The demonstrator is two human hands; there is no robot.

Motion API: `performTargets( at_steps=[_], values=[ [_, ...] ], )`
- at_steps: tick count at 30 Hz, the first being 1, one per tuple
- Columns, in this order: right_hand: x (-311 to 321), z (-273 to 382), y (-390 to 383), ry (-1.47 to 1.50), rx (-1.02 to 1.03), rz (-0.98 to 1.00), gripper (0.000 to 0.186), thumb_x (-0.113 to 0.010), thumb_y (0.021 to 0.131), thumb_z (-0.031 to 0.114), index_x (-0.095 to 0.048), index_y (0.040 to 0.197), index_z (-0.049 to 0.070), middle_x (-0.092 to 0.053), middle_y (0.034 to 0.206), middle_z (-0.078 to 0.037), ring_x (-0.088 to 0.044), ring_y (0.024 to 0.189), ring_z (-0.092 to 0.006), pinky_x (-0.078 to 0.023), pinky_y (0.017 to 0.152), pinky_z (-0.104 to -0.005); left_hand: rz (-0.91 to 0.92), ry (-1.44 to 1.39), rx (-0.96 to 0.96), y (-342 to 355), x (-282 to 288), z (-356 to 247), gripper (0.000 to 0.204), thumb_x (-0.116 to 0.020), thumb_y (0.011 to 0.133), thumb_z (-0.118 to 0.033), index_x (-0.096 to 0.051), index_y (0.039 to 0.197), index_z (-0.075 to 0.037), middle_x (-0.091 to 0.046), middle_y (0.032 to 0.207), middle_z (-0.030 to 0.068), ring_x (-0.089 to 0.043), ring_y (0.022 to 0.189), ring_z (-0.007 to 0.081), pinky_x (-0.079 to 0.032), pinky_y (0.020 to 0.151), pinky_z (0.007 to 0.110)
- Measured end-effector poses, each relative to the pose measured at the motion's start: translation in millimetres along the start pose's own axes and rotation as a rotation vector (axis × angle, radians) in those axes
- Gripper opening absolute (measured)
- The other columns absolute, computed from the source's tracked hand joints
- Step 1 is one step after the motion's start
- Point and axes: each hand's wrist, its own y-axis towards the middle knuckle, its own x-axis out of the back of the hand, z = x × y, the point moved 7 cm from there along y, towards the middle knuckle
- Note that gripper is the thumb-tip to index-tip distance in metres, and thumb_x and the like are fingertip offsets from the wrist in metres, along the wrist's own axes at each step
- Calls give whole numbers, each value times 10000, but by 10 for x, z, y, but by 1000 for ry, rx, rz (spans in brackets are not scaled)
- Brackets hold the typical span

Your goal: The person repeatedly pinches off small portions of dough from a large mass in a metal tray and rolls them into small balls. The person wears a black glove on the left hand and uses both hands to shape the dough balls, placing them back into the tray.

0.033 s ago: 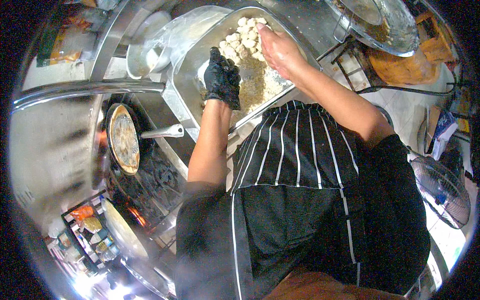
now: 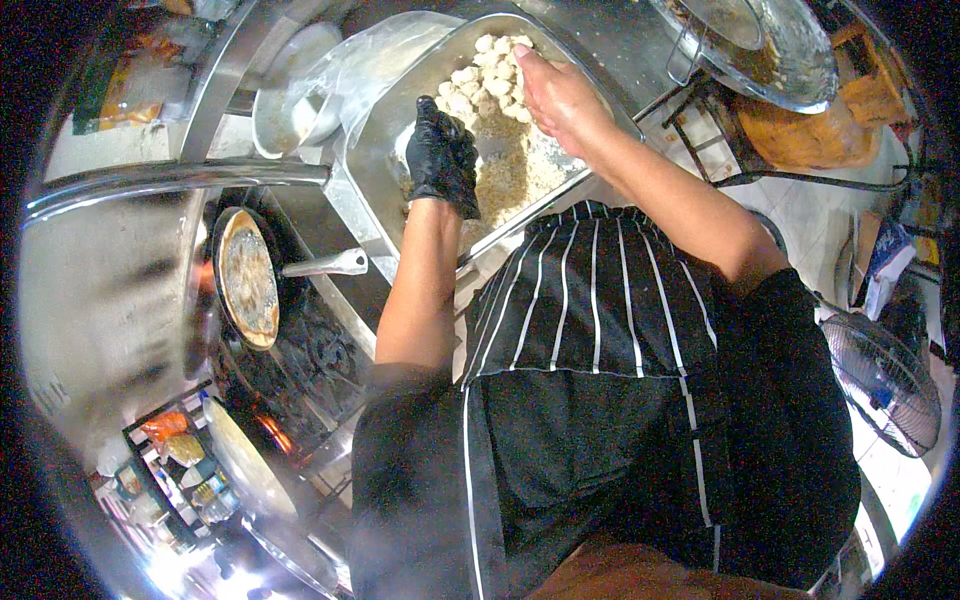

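A deep rectangular metal pan (image 2: 385, 100) holds a heap of small pale coated lumps (image 2: 490, 75) at its far end, with loose tan crumbs (image 2: 505, 180) nearer me. My left hand (image 2: 442, 160), in a black glove, is inside the pan at the left of the heap. Its fingers are curled inward, and whatever they hold is hidden. My right hand (image 2: 565, 105) is bare and reaches in from the right against the lumps. Its fingers are stretched out and close together, cupped beside the heap; the palm side is hidden.
At left, a frying pan (image 2: 247, 280) with browned contents stands on the stove, its handle (image 2: 330, 263) pointing toward the metal pan. Flames (image 2: 272, 433) show lower down. A metal rail (image 2: 180, 185), a white bowl (image 2: 295, 100), a large metal basin (image 2: 815, 70) and a fan (image 2: 880, 380) surround me.
My gloved left hand has shifted very slightly to the left. Otherwise the scene looks the same.
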Motion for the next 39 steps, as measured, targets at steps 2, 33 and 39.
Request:
performTargets(
  at_steps=[2, 33, 39],
  values=[
    [-41, 19, 20, 123, -13, 58, 268, -557, 824, 279, -501, 669, 67, -496, 607, -24, -481, 494, -145, -439, 464, -287, 55, 225, -192, 151, 5, -43, 234, -466, 880, -339, -547, 869, -120, -521, 606, 19, -471, 484, 141, -392, 439, 266],
    [100, 135, 53, 18, 59, 54, 322, -496, 873, 362, -546, 800, 52, -473, 591, 0, -456, 458, -91, -382, 422, -216, 152, 233, -204, 220, -65, -105, 178, -510, 864, -255, -569, 884, -89, -534, 695, 59, -496, 589, 196, -452, 585, 292],
    [62, 102, 49, 17, 63, 140, 236, -598, 816, 234, -546, 935, 37, -556, 763, -33, -569, 611, -134, -482, 574, -255, 293, 502, -324, 332, -22, -100, 315, -473, 869, -116, -506, 1181, -88, -482, 1238, 108, -498, 1076, 175, -416, 888, 273]
  ],
)
